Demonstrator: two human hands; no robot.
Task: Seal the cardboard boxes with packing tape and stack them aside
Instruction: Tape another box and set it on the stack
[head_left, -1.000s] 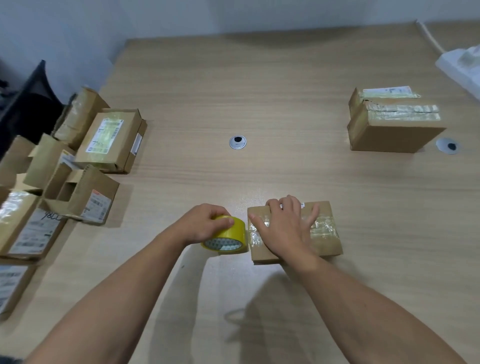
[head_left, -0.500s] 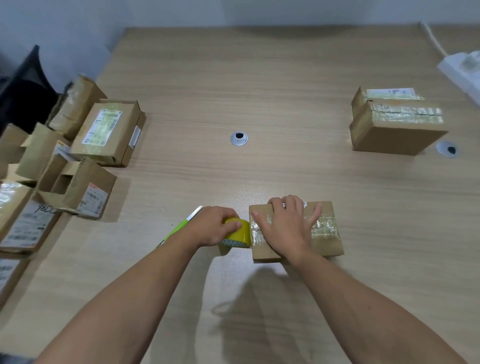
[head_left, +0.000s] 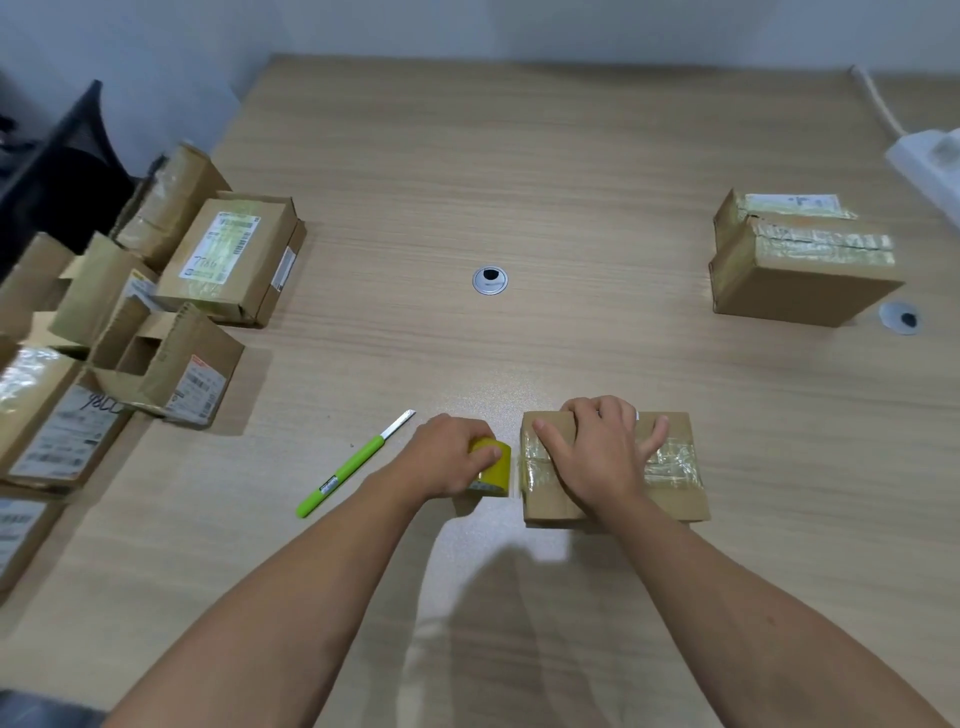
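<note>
— Where are the hands?

— The left hand (head_left: 447, 457) grips the tape roll (head_left: 493, 470), fingers curled over it. The roll stands on the table (head_left: 519, 156), tight against the left side of the box (head_left: 680, 501). The right hand (head_left: 597, 457) lies spread on the box top, pressing down on the strip (head_left: 675, 465) laid across it.

— What would make this step go well?

— Probably firm pressure from the right hand, so the box cannot slide while the left draws the strip taut down the side. It should lie smooth before cutting.

— Cutting with what?

— A green cutter (head_left: 353, 465) lies just left of the left hand.

— And farther out?

— Unsealed boxes (head_left: 166, 364) wait well to the left. Two taped boxes (head_left: 800, 275) sit far beyond the right hand, and that is likely where this one goes.
</note>
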